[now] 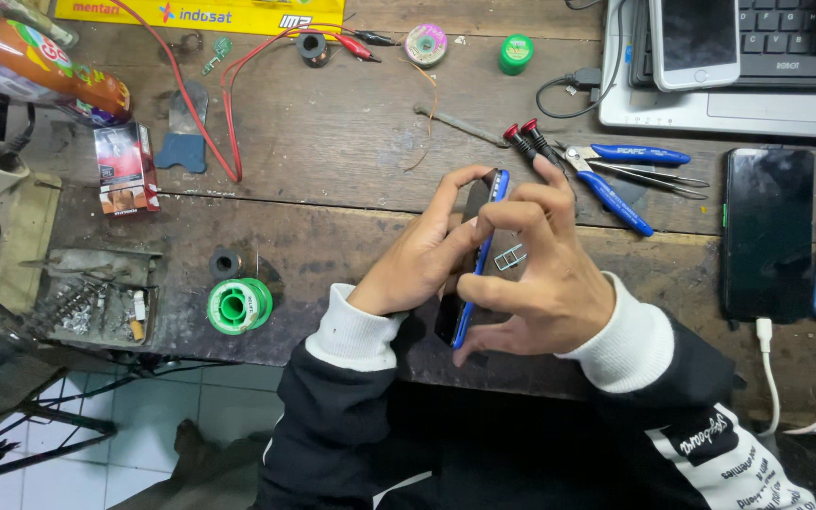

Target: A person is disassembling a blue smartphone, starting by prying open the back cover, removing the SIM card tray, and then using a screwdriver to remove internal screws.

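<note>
— Fingers [484,219] of both hands pinching what?
— A blue phone [480,260], held on edge between left hand [417,260] and right hand [545,283], above the desk [332,142]; small tray [509,256] beside, pliers [616,175] near.

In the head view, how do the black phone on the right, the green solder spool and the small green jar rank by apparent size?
1. black phone
2. green solder spool
3. small green jar

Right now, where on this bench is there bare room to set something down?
Bare wood lies between the red wires and the metal bar, and between the green solder spool and the left hand. It is crowded around the pliers and phones.
</note>
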